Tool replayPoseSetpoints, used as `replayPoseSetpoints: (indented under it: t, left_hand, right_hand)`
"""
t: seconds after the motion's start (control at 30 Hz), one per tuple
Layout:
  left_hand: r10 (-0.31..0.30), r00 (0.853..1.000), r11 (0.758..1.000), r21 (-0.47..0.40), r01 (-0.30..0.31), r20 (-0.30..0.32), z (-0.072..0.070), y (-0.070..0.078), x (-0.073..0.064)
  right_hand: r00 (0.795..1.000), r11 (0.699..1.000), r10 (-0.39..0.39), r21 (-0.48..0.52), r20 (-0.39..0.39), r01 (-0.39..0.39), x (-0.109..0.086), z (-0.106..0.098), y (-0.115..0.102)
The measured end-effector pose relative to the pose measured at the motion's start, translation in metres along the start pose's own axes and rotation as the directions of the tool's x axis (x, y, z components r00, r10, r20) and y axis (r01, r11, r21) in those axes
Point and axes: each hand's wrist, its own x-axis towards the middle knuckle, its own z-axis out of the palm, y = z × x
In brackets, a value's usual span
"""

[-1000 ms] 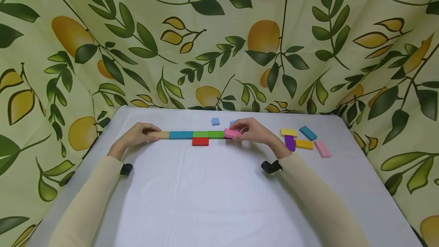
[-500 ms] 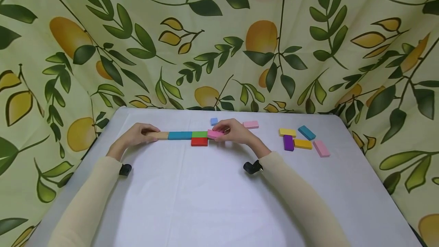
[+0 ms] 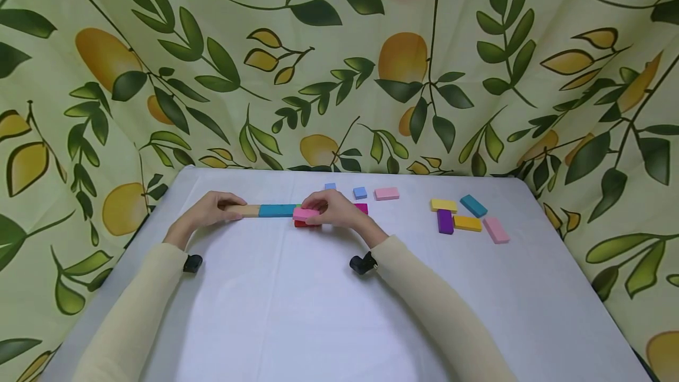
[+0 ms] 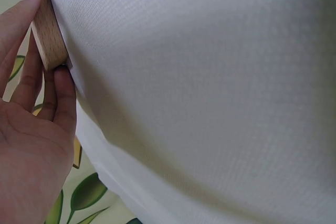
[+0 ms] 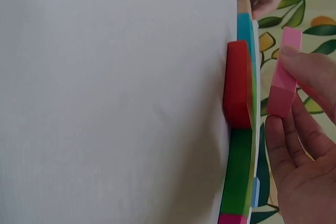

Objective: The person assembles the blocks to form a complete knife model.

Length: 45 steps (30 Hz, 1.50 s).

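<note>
Just above the red block (image 3: 303,224), a pink block (image 3: 305,215) in the right hand (image 3: 336,207)

On the near side of the red block, white-covered desk (image 3: 281,311), with the left sleeve (image 3: 140,305) in from the left and the right sleeve (image 3: 440,293) in from the right.

At the red block itself, likely the key relation: pink block raised apart from the row in the right wrist view, overlapping the red block's upper edge in the head view; long axis roughly parallel to that of the red block, left to right. Gripped by the right hand, much the nearer of the two: thumb (image 5: 310,69) on the near face, other fingers (image 5: 278,137) bent and partly hidden, wrist back to the right of the red block.

Directly behind the red block, a row on much the same axis: to the left, blue block (image 3: 278,210), then wooden block (image 3: 248,211), pinched at its outer end by the left hand (image 3: 212,208); to the right, green block (image 5: 237,171), then magenta block (image 3: 363,208).

Well to the right of the red block, loose: spare pink block (image 3: 496,230), orange block (image 3: 467,223), purple block (image 3: 445,221), yellow block (image 3: 443,205), teal block (image 3: 474,206).

Beyond the red block, to its right, light-blue block (image 3: 360,193) and far pink block (image 3: 386,194). Farthest behind, leaf-patterned curtain (image 3: 339,46).
</note>
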Motion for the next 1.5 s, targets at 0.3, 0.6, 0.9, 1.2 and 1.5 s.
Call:
replayPoseSetpoints:
  t: [0.3, 0.6, 0.9, 1.2, 1.5]
  left_hand:
    - [0.002, 1.0, 1.0, 0.003, -0.002, -0.001, 0.0, 0.001, -0.001]
    - [0.001, 1.0, 1.0, 0.002, -0.001, 0.005, -0.001, 0.001, 0.0]
    - [-0.009, 1.0, 1.0, 0.01, 0.009, 0.01, -0.001, -0.001, 0.0]
    - [0.012, 1.0, 1.0, 0.014, -0.012, 0.001, -0.002, -0.001, 0.002]
    - [0.019, 1.0, 1.0, 0.017, -0.02, 0.004, -0.002, -0.001, 0.001]
  right_hand:
    - [1.0, 1.0, 0.004, -0.014, 0.013, -0.004, 0.014, 0.015, -0.007]
    - [0.998, 0.998, 0.055, -0.015, 0.009, -0.054, 0.023, 0.027, -0.012]
    - [0.996, 0.995, 0.086, -0.042, -0.013, -0.087, 0.033, 0.037, -0.015]
    - [0.995, 0.995, 0.088, -0.048, -0.04, -0.089, 0.037, 0.042, -0.013]
    - [0.995, 0.993, 0.095, -0.063, -0.007, -0.095, 0.04, 0.043, -0.012]
